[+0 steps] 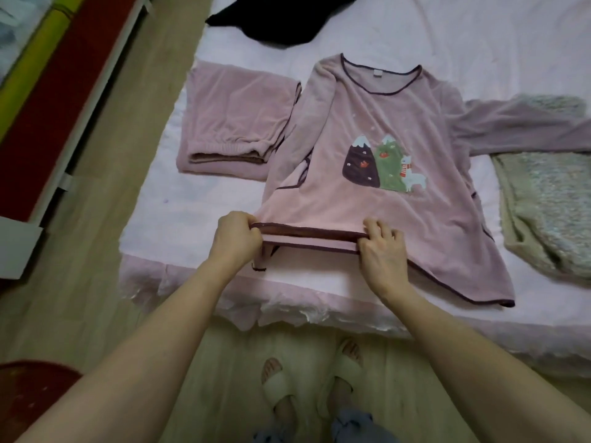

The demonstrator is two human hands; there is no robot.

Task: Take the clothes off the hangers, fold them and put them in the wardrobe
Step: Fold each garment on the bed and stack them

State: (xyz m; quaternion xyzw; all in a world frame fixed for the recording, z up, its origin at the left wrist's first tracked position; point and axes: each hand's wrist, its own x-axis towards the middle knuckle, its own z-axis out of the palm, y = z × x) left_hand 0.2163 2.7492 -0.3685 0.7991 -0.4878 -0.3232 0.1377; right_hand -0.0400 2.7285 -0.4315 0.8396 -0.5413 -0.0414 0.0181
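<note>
I am looking down at a bed (415,36) under a pale pink sheet, its near edge just in front of my slippered feet (339,375) on the wooden floor (105,238).

Well to the left of my grip, beyond the strip of floor, runs a white-framed piece of furniture with a red panel (48,116); the view there is smeared, so I can only guess it may be a cabinet or bed base. Up and left of my left hand lie the folded pink trousers (236,119), flat on the sheet, their right edge just touching the top's folded-in sleeve.

My left hand (238,239) is curled around the dark-trimmed hem of the pink pyjama top (367,139), pinching it at the left corner and lifting it off the sheet. My right hand (382,247) grips the same hem further along, thumb under and fingers over, so the trim stretches taut between the two grips. The top lies face up beyond both hands, its mountain-and-llama picture above my right hand and its neckline at the far end.

Far beyond the grip a dark garment (281,20) lies heaped. Right of my right hand, the top's other sleeve stretches out across a fluffy grey garment (543,199).
</note>
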